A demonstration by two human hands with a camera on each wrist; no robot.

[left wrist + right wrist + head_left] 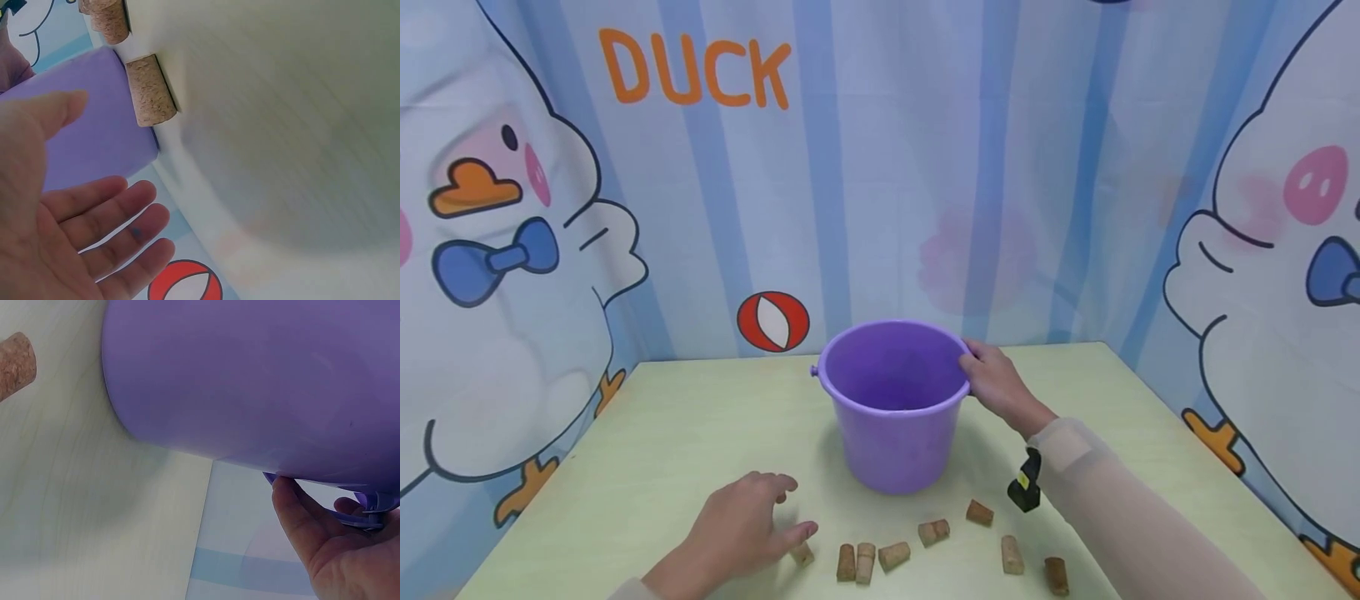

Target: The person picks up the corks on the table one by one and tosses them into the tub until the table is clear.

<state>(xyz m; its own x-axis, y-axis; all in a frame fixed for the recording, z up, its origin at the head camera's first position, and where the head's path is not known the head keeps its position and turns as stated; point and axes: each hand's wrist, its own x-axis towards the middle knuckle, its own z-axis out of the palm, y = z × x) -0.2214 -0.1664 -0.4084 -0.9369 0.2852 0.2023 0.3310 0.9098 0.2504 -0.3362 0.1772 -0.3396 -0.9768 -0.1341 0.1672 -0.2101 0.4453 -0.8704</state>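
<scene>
A purple bucket (895, 446) stands upright on the table, its inside partly visible from above. My right hand (1000, 383) grips its right side at the rim, and in the right wrist view the fingers (300, 515) curl by the bucket's handle (350, 520) and its mount. My left hand (737, 529) hovers over the table at the front left, fingers spread and holding nothing. Below its thumb lies a cork (802, 554), partly covered in the head view. The left wrist view shows a tapered cork (150, 90) beyond the thumb.
Several more corks lie scattered along the front of the table (715, 417), among them a dark one (1056, 576) at the right and a paler one (1012, 555) beside it. A printed curtain (895, 167) with ducks encloses the back and sides.
</scene>
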